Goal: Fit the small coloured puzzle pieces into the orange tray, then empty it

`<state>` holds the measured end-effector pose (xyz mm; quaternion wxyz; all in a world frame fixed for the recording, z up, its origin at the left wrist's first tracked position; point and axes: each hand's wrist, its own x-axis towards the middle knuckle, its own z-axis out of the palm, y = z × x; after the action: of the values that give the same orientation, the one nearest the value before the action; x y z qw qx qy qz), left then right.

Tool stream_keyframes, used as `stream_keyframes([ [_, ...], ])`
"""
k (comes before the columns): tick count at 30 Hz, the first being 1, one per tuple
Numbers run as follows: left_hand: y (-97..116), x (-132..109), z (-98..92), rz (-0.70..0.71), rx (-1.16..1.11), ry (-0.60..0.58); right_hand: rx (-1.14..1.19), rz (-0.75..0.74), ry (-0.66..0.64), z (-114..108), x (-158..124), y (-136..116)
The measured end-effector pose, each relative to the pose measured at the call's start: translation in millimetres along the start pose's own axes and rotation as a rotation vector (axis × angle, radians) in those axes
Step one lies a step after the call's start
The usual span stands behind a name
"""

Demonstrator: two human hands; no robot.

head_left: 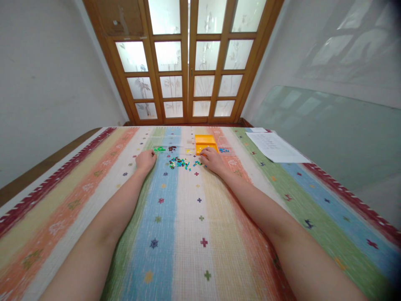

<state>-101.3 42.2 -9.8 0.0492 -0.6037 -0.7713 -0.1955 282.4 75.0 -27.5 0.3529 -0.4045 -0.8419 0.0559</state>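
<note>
My left hand (145,160) rests on the striped cloth, fingers curled under, just left of a loose heap of small coloured pieces (181,162). On the other side of the heap lies my right hand (212,160), its fingers bent and pinched at the near edge of an orange tray (205,143). What the fingertips hold is too small to make out. A green cluster (159,149) and a dark cluster (172,148) lie beyond my left hand. Blue pieces (224,150) lie right of the tray.
A striped, cross-patterned cloth (200,225) covers the table. A white printed sheet (275,147) lies at the far right. Wooden doors with frosted glass panes (188,62) stand behind the table. A glass panel (328,133) leans along the right wall.
</note>
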Motion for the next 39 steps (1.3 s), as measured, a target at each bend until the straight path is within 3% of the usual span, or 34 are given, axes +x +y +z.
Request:
stream_keyframes([
  [10,9,-7,-2.3,0.109,-0.124,0.027,0.015,0.009,-0.015,0,1,0],
  [17,13,-10,-1.9,0.147,-0.045,0.03,0.006,-0.007,-0.016,1,0,0],
  [30,9,-9,-4.7,0.107,-0.028,0.069,0.012,-0.005,-0.025,-1,1,-2],
  [39,10,-8,-6.1,0.102,-0.18,0.091,0.016,-0.051,-0.035,-7,0,-12],
])
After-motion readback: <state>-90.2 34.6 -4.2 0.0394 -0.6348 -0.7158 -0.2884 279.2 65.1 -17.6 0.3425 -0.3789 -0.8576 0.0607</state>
